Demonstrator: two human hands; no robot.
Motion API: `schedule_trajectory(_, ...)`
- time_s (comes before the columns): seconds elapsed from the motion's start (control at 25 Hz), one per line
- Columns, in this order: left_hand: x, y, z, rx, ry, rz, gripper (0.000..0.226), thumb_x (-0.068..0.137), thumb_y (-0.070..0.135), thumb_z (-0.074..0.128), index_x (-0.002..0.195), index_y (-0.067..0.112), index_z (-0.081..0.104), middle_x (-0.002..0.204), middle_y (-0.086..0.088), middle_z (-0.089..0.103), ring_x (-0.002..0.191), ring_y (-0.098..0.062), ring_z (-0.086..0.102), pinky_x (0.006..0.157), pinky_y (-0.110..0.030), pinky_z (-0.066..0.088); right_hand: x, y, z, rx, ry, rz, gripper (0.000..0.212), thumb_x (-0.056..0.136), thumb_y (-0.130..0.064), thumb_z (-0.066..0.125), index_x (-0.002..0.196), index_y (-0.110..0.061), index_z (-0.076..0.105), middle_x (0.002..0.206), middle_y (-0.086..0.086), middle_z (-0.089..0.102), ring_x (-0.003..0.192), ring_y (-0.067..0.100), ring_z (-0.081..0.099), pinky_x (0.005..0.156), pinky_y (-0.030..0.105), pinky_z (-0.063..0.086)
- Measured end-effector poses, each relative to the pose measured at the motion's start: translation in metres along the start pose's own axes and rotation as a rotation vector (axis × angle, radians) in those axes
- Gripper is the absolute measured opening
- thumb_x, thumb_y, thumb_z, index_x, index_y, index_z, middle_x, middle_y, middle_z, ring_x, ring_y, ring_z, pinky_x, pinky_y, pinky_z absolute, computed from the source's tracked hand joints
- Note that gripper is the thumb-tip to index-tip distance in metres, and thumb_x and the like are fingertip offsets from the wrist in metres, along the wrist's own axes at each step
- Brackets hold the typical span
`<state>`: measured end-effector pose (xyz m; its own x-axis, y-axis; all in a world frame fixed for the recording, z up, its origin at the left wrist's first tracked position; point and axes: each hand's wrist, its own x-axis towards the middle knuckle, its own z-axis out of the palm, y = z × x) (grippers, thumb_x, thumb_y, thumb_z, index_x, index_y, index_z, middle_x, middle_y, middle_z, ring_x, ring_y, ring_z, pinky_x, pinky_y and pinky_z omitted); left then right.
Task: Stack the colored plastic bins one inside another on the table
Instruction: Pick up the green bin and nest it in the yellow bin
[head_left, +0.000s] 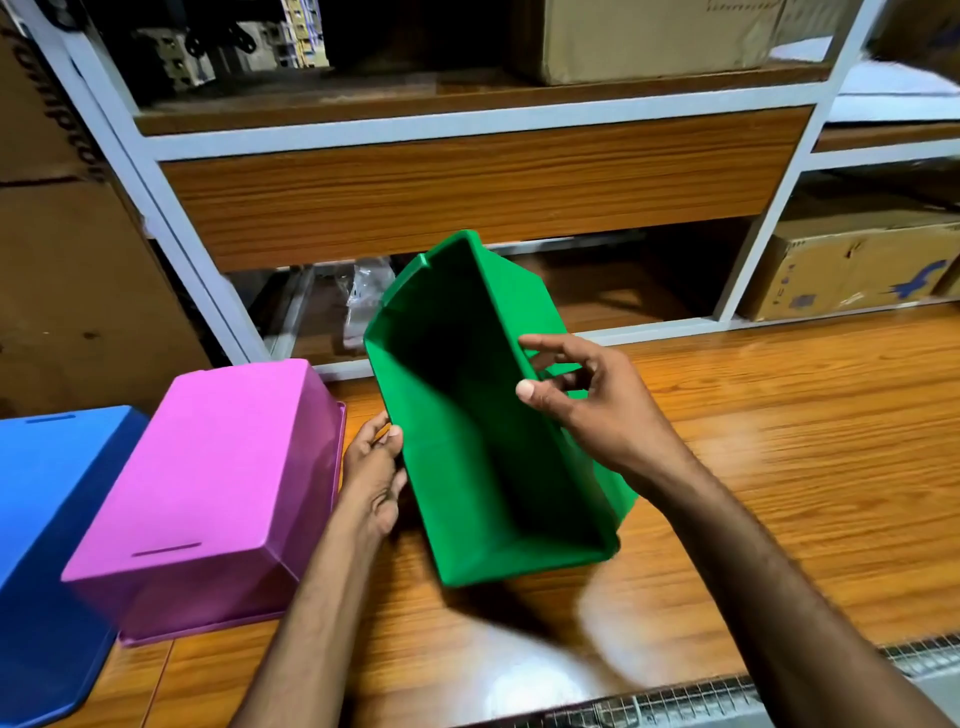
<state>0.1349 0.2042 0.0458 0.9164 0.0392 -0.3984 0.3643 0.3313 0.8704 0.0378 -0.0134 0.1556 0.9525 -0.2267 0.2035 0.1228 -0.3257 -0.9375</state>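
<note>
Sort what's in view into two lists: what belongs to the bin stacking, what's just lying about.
Belongs to the job:
green bin, held tilted by left hand and right hand
pink bin, upside down on the table
blue bin, upside down beside it

Lying about:
cardboard box on the right shelf
upper cardboard box
plastic bag on the low shelf

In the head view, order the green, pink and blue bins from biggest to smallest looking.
1. green bin and pink bin: alike; green is held nearer the camera, so unranked.
2. blue bin: least showing, but cropped by the frame.
</note>
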Motion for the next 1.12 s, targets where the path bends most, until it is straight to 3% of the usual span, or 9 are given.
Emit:
schedule_trajectory(0.12, -0.01, 0.008, 0.004, 0.016, -0.067, 0.045, 0.043, 0.105, 0.002, 0.048, 0.144, 0.018, 0.053, 0.114, 0.001, 0.074, 0.118, -0.019, 0.066, 0.103, -0.04, 0.053, 0.005, 0.01, -0.012, -0.115, 0.027, 0.033, 0.063, 0.085, -0.002, 0.078, 0.137, -0.033, 0.061, 0.1, -0.007, 0.051, 0.074, 0.009, 0.049, 0.078, 0.025, 0.048)
schedule_trajectory(0.24, -0.026, 0.026, -0.002, 0.125, -0.197, 0.101, 0.042, 0.105, 0.007, 0.049, 0.136, 0.034, 0.057, 0.109, 0.014, 0.078, 0.097, -0.003, 0.074, 0.078, -0.026, 0.062, 0.011, 0.021, -0.026, 0.13, -0.023, 0.213, 0.068, 0.084, 0.016, 0.069, 0.138, -0.024, 0.06, 0.104, 0.003, 0.05, 0.083, 0.02, 0.049, 0.072, 0.023, 0.049)
schedule_trajectory(0.48, -0.047, 0.055, -0.025, 0.307, -0.439, 0.042, 0.076, 0.092, 0.005, 0.069, 0.147, 0.052, 0.046, 0.138, 0.0, 0.064, 0.125, -0.021, 0.065, 0.099, -0.044, 0.055, 0.015, 0.054, -0.046, 0.354, -0.14, 0.419, 0.057, 0.087, 0.01, 0.068, 0.128, -0.03, 0.067, 0.116, 0.021, 0.06, 0.105, 0.026, 0.065, 0.069, 0.032, 0.06)
schedule_trajectory(0.64, -0.066, 0.07, -0.002, 0.295, -0.407, 0.171, 0.068, 0.089, 0.0, 0.071, 0.146, 0.032, 0.052, 0.114, -0.009, 0.063, 0.111, -0.022, 0.066, 0.091, -0.034, 0.056, 0.015, 0.081, -0.054, 0.335, -0.251, 0.548, 0.049, 0.098, -0.007, 0.064, 0.133, -0.042, 0.06, 0.11, 0.013, 0.068, 0.102, 0.025, 0.065, 0.099, 0.055, 0.052)
schedule_trajectory(0.72, -0.075, 0.073, 0.013, 0.302, -0.368, 0.234, 0.057, 0.089, 0.0, 0.072, 0.14, 0.018, 0.056, 0.099, -0.002, 0.063, 0.097, -0.017, 0.066, 0.078, -0.022, 0.058, 0.015, 0.096, -0.052, 0.378, -0.283, 0.623, 0.048, 0.1, -0.009, 0.06, 0.137, -0.039, 0.057, 0.102, 0.007, 0.071, 0.094, 0.023, 0.064, 0.09, 0.051, 0.055)
schedule_trajectory(0.8, -0.08, 0.076, 0.024, 0.309, -0.336, 0.251, 0.053, 0.088, 0.003, 0.075, 0.137, 0.014, 0.057, 0.095, 0.002, 0.06, 0.083, -0.011, 0.063, 0.061, -0.013, 0.053, 0.012, 0.108, -0.046, 0.48, -0.321, 0.701, 0.055, 0.093, -0.011, 0.07, 0.141, -0.035, 0.056, 0.114, 0.01, 0.07, 0.099, 0.027, 0.061, 0.082, 0.043, 0.051)
schedule_trajectory(0.88, -0.08, 0.078, 0.032, 0.296, -0.33, 0.231, 0.054, 0.087, 0.006, 0.077, 0.137, 0.012, 0.057, 0.097, 0.001, 0.059, 0.077, -0.008, 0.061, 0.056, -0.012, 0.051, 0.012, 0.123, -0.044, 0.599, -0.349, 0.756, 0.085, 0.067, -0.014, 0.094, 0.143, -0.026, 0.057, 0.129, 0.016, 0.067, 0.107, 0.031, 0.061, 0.084, 0.043, 0.053)
schedule_trajectory(0.96, -0.079, 0.082, 0.034, 0.274, -0.321, 0.203, 0.053, 0.087, 0.007, 0.078, 0.137, 0.009, 0.058, 0.1, -0.002, 0.061, 0.075, -0.007, 0.062, 0.056, -0.011, 0.052, 0.01, 0.13, -0.042, 0.703, -0.358, 0.765, 0.102, 0.052, -0.011, 0.102, 0.143, -0.015, 0.056, 0.13, 0.018, 0.068, 0.101, 0.03, 0.072, 0.087, 0.044, 0.06)
schedule_trajectory(1.12, -0.068, 0.091, 0.027, 0.259, -0.323, 0.123, 0.035, 0.09, 0.006, 0.074, 0.124, 0.006, 0.064, 0.098, -0.004, 0.073, 0.066, -0.002, 0.07, 0.058, -0.012, 0.056, 0.005, 0.116, -0.048, 0.837, -0.322, 0.753, 0.076, 0.052, -0.005, 0.1, 0.122, -0.011, 0.07, 0.118, 0.014, 0.075, 0.095, 0.026, 0.077, 0.095, 0.044, 0.056)
